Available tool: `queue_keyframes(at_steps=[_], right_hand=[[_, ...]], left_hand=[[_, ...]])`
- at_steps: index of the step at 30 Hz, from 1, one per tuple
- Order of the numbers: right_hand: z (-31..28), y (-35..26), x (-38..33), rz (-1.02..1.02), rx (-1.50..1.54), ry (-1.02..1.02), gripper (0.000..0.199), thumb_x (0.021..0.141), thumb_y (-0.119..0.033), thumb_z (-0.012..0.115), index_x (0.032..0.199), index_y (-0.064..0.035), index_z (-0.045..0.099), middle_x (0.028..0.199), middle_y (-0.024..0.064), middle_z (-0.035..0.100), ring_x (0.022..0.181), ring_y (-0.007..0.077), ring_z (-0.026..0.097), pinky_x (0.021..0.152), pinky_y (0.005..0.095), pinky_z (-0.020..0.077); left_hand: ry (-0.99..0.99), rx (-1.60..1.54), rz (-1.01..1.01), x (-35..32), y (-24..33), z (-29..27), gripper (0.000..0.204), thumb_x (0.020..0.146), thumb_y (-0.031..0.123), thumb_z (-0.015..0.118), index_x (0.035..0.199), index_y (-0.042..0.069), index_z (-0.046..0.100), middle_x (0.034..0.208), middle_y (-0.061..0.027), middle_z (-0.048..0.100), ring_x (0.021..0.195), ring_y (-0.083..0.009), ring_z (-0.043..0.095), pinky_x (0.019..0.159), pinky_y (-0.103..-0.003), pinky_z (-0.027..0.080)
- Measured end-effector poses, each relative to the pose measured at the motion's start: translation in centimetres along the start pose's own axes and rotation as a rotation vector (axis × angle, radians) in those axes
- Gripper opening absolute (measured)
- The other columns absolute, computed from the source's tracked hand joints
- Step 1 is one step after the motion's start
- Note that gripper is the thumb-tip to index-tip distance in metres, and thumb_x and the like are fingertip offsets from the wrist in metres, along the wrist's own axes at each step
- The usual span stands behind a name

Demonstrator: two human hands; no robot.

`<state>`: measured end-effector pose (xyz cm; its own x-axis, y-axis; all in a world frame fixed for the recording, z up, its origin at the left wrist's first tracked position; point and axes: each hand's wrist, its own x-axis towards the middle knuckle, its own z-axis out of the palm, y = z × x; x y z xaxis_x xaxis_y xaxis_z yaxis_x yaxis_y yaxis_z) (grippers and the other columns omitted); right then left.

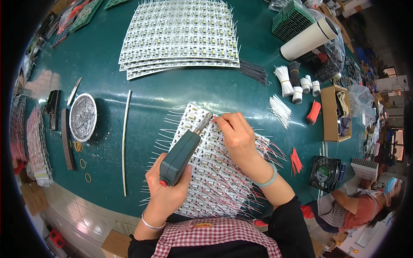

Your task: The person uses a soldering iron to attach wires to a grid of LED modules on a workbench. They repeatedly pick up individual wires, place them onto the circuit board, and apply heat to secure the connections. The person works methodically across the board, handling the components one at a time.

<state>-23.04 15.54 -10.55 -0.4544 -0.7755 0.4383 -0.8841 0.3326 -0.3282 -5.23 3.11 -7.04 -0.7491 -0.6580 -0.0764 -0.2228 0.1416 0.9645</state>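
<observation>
My left hand is wrapped round a dark green soldering gun, its metal tip pointing up and to the right over a panel of small circuit boards. Close by the tip, my right hand pinches a thin wire that looks red, mostly hidden by the fingers. White wires stick out along the panel's left side. Red and white wires lie across its lower and right parts. Whether the tip touches the board is too small to tell.
Stacked circuit panels lie at the back. A bowl of grey metal bits and a thin rod are left. Wire bundles, a cardboard box, a white flask and a fan are right. A person sits lower right.
</observation>
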Motion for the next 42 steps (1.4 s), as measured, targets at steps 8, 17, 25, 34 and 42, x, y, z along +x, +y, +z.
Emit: queue_keyframes(at_steps=[8,17,25,34,42], right_hand=[[0.1,0.0,0.1,-0.008,-0.009,0.017,0.027,0.07,0.007,0.065,0.097,0.0068,0.065,0.093,0.0129,0.059,0.083,0.0262,0.058,0.065,0.0339,0.051],[0.2,0.0,-0.1,-0.002,-0.003,0.017,0.029,0.067,0.009,0.062,0.096,0.0052,0.064,0.092,0.0126,0.057,0.082,0.0267,0.058,0.065,0.0345,0.0507],[0.2,-0.1,0.0,0.008,-0.011,0.016,0.028,0.068,0.009,0.062,0.095,0.0043,0.064,0.092,0.0119,0.057,0.081,0.0261,0.058,0.063,0.0345,0.0503],[-2.0,-0.5,-0.2,0.024,-0.064,0.071,0.027,0.07,0.003,0.063,0.097,0.0016,0.065,0.091,0.011,0.058,0.081,0.0268,0.059,0.066,0.036,0.0492],[-1.5,-1.3,-0.5,0.002,0.055,0.046,0.027,0.07,0.003,0.067,0.097,0.0021,0.066,0.091,0.0109,0.06,0.083,0.0262,0.058,0.064,0.0345,0.0492]], left_hand=[[0.0,-0.032,-0.02,-0.2,-0.5,0.3,0.01,0.079,0.001,0.072,0.085,-0.001,0.064,0.07,-0.0071,0.057,0.057,-0.0143,0.054,0.054,-0.03,0.042],[0.049,-0.062,0.021,-0.3,0.8,-0.5,0.014,0.079,-0.002,0.072,0.092,-0.004,0.066,0.078,-0.0041,0.064,0.065,-0.0071,0.056,0.058,-0.025,0.046],[0.053,-0.098,-0.022,-0.6,1.0,-0.5,0.016,0.078,-0.002,0.073,0.092,-0.004,0.067,0.079,-0.0031,0.065,0.066,-0.0067,0.056,0.059,-0.024,0.045],[0.11,-0.132,-0.078,-1.6,0.4,-1.0,0.018,0.077,0.0,0.077,0.093,-0.003,0.069,0.08,-0.004,0.067,0.069,-0.0095,0.058,0.063,-0.026,0.046],[0.107,-0.15,-0.048,-1.8,0.5,-1.0,0.019,0.078,0.0,0.075,0.094,-0.004,0.067,0.081,-0.0043,0.065,0.069,-0.0077,0.056,0.06,-0.025,0.045]])
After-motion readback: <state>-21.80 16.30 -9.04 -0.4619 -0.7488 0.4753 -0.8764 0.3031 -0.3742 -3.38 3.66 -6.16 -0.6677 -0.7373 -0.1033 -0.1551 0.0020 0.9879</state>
